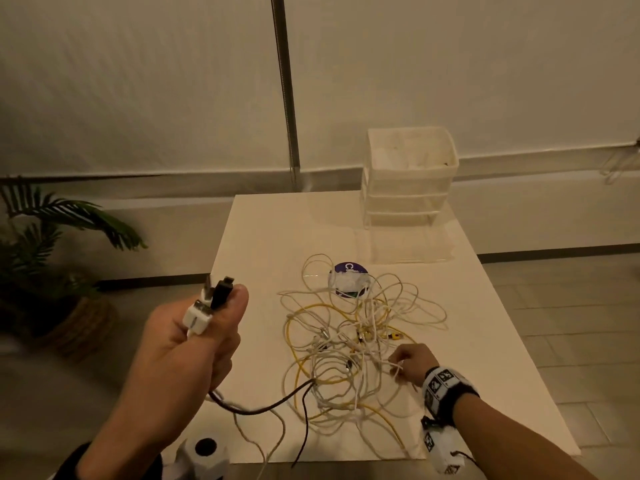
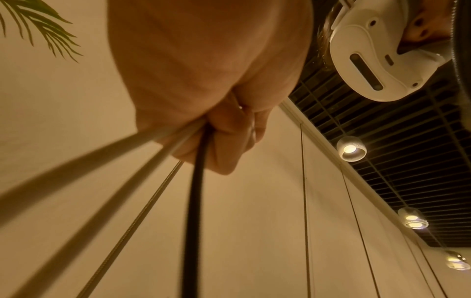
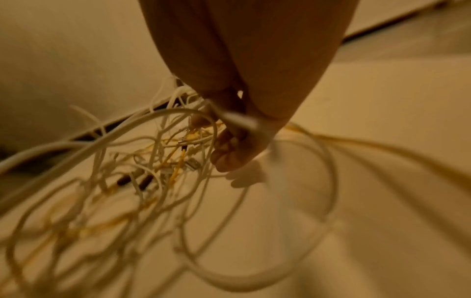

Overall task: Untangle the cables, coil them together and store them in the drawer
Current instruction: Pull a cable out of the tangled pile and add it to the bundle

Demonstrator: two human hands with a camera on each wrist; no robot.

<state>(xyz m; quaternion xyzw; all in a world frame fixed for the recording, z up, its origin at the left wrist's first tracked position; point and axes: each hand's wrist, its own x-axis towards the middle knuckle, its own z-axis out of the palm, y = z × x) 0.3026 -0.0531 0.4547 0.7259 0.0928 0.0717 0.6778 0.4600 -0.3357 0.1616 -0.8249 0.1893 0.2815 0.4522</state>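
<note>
A tangle of white and yellow cables (image 1: 353, 344) lies on the white table (image 1: 263, 237). My left hand (image 1: 194, 344) is raised left of the table and grips several cable ends, a white plug (image 1: 197, 315) and a black plug (image 1: 221, 292) sticking up above the thumb. A dark cable (image 1: 263, 407) runs from that fist down into the tangle; the left wrist view shows the cables (image 2: 196, 181) leaving the fist (image 2: 219, 129). My right hand (image 1: 410, 363) sits at the tangle's right edge and pinches a white cable (image 3: 237, 119). The drawer unit (image 1: 408, 178) stands at the table's far right.
A purple round sticker (image 1: 349, 271) shows on the table under the far loops. A potted palm (image 1: 52, 258) stands on the floor to the left. A metal pole (image 1: 287, 91) rises behind the table. Bare tabletop lies between the tangle and the drawers.
</note>
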